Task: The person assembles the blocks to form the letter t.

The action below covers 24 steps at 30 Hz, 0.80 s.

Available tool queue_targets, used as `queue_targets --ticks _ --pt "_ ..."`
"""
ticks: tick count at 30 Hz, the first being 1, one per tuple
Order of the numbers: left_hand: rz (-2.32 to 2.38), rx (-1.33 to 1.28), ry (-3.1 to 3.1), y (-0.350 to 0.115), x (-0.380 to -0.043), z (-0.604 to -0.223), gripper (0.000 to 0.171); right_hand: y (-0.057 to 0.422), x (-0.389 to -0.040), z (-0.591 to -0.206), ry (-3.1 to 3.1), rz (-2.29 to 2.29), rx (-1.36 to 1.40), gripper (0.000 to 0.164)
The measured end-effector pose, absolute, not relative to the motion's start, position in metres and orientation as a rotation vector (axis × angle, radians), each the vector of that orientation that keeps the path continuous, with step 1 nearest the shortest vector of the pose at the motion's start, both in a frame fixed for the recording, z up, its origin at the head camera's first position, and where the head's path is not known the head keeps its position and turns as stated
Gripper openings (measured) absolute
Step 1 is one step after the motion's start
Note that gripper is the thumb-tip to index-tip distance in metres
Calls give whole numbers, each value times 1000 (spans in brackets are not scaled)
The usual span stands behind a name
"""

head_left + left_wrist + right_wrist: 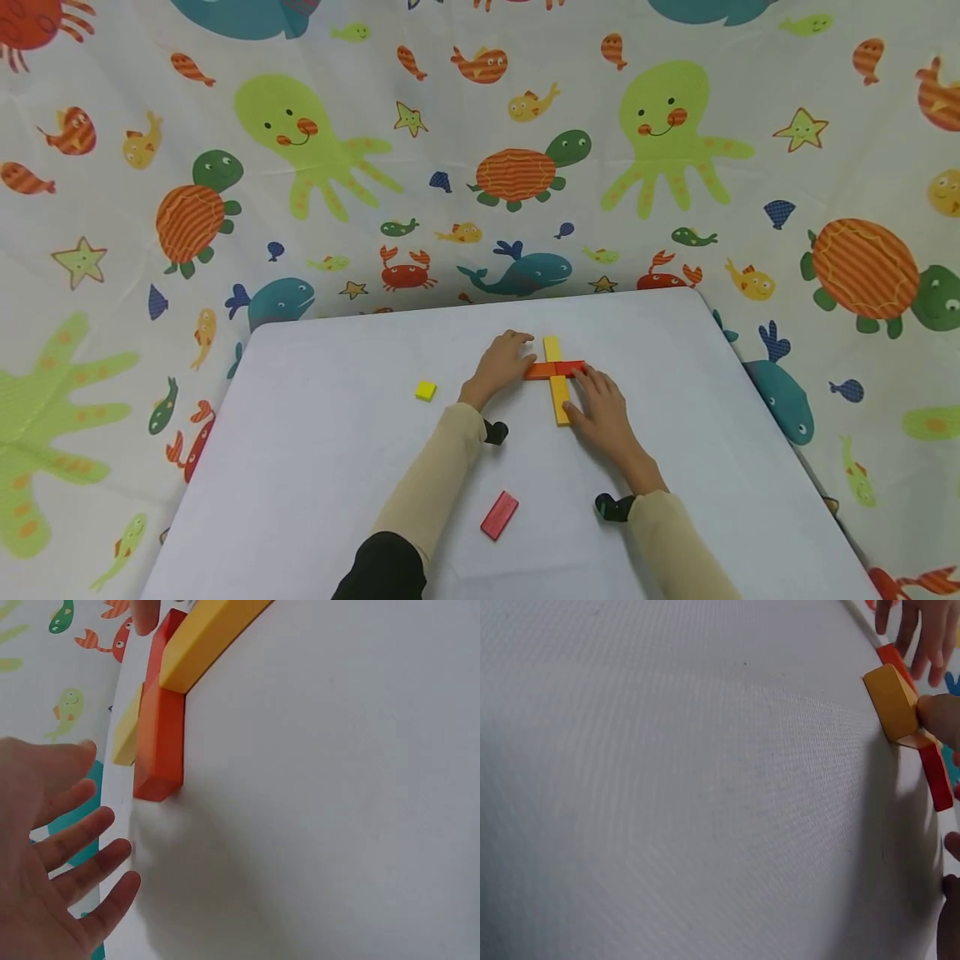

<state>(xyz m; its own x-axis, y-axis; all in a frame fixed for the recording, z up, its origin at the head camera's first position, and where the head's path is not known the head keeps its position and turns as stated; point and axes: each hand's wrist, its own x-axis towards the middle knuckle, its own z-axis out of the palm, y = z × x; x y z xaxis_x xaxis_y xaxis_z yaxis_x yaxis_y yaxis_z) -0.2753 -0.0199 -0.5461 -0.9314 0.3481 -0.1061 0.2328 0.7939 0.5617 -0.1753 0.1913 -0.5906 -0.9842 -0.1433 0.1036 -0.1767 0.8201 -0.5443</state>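
Observation:
Four-armed cross on the white table: an upper yellow block (552, 348), a lower orange-yellow block (560, 400) (892, 703), an orange block (538, 372) (159, 746) to the left and a red block (567, 367) (935, 776) to the right. Beside the orange block hovers my left hand (504, 368) (52, 862), its fingers spread and holding nothing in the left wrist view. My right hand (604, 417) lies along the cross's right side. Its thumb (939, 716) touches the lower block; its fingertips are near the red block.
A small yellow square block (426, 391) lies left of my left hand. Nearer to me, between the forearms, is a loose red rectangular block (499, 515). Behind the white table (315, 467) hangs a sea-animal printed cloth (450, 192).

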Motion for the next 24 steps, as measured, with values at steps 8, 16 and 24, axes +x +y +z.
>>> queue_targets --ticks 8,16,24 --pt "838 326 2922 -44 -256 -544 39 193 -178 -592 -3006 856 251 72" --pt "831 272 3032 -77 -236 -542 37 198 -183 -588 -3059 775 255 73" --pt "833 152 3112 -115 -215 -544 37 198 -185 -586 -3081 746 259 72"
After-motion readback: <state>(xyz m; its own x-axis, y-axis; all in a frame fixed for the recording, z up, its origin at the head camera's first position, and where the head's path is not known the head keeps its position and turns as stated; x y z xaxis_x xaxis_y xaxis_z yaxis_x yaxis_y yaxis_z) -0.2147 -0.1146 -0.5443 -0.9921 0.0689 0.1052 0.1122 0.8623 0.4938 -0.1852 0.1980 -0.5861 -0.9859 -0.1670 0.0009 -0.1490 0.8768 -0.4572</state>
